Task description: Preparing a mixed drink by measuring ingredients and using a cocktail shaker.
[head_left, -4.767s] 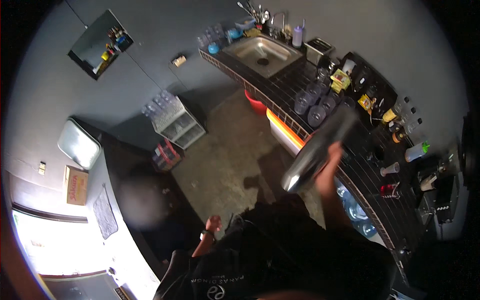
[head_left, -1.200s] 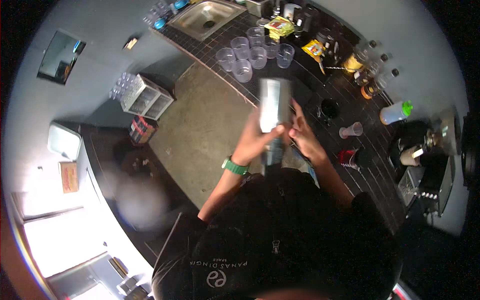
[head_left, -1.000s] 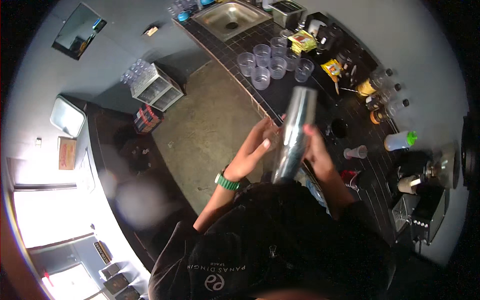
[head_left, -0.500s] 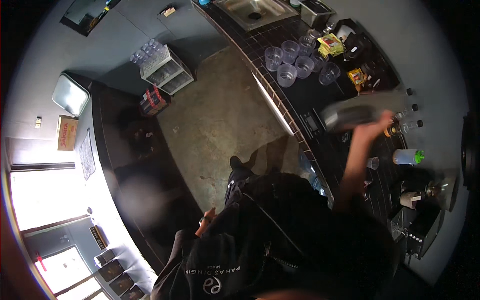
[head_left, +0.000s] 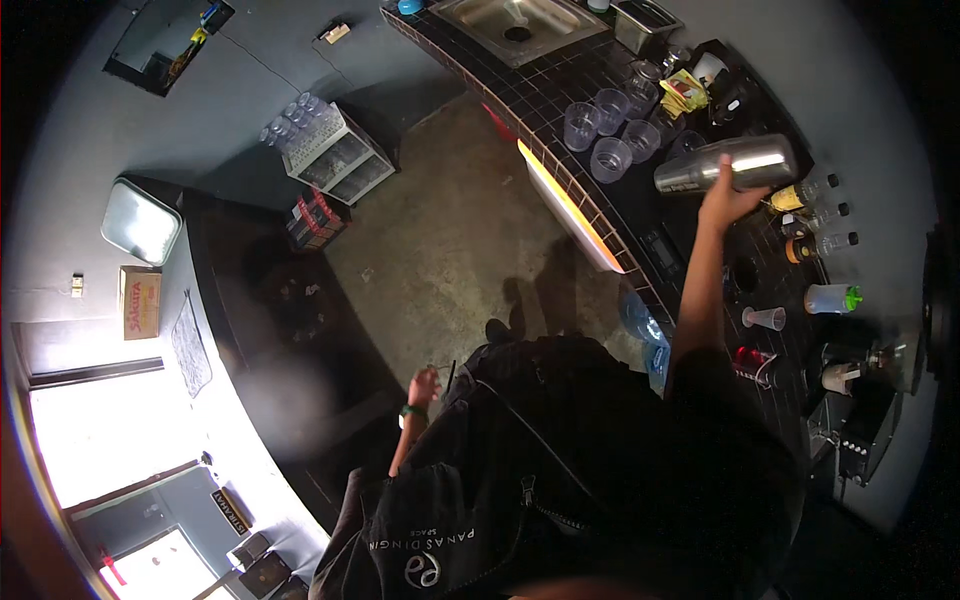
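Observation:
My right hand [head_left: 732, 203] is wrapped round a shiny steel cocktail shaker [head_left: 770, 160], held tilted almost sideways above the dark tiled counter. Just past it stand several clear plastic cups [head_left: 610, 160], grouped near the counter's middle. My left hand [head_left: 424, 387], with a watch [head_left: 412, 410] at the wrist, hangs low by my side over the floor. Its fingers are loosely bent and apart, with nothing visible in them. Beneath my right forearm, a flat black digital scale [head_left: 662, 250] lies on the counter.
Several bottles [head_left: 822, 245] line the wall side, beside a green-capped squeeze bottle [head_left: 832, 298]. A small clear measuring cup [head_left: 765, 318] and a red can [head_left: 752, 365] are nearer me. Yellow packets [head_left: 684, 92] lie beyond the cups; a steel sink [head_left: 480, 35] is at the far end.
The shaker, blurred before, now shows sharply, farther along the counter and to the right in my right hand. My left hand has risen slightly. The whole view has shifted.

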`<state>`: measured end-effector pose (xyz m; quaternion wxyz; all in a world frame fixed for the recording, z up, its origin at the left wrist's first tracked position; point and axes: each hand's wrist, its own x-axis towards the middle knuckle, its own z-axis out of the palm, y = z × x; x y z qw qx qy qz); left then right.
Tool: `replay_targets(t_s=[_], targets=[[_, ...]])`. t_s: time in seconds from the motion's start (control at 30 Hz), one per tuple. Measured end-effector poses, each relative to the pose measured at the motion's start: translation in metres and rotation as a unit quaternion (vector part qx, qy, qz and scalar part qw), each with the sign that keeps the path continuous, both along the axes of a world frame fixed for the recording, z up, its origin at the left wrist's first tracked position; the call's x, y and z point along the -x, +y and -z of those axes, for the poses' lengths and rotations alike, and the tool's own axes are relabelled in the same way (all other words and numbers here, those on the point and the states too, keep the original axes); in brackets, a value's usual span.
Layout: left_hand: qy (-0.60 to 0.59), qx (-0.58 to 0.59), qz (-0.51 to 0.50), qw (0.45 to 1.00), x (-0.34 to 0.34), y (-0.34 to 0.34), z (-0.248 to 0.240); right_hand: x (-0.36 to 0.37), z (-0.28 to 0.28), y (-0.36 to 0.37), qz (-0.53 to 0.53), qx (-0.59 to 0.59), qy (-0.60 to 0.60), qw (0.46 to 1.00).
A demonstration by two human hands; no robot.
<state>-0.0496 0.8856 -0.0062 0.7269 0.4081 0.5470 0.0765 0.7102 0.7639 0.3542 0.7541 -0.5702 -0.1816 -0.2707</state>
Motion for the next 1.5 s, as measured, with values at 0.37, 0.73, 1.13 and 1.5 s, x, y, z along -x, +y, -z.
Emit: replay_targets(t_s=[0.37, 0.73, 1.13, 1.5], targets=[[0.143, 0.042, 0.032, 0.988, -0.014, 0.119, -0.051, 0.03, 0.121, 0.022, 0.04, 0.228, 0.008, 0.973], [0.202, 0.014, 0.237, 0.95, 0.01, 0.055, 0.019, 0.032, 0.084, 0.014, -0.036, 0.296, 0.036, 0.954], [0.126, -0.088, 0.151, 0.977, -0.039, -0.026, 0.01, 0.011, 0.113, 0.033, -0.087, 0.27, -0.025, 0.959], [0.21, -0.095, 0.119, 0.966, -0.133, -0.108, 0.067, -0.026, 0.114, 0.004, -0.216, 0.203, 0.071, 0.952]])
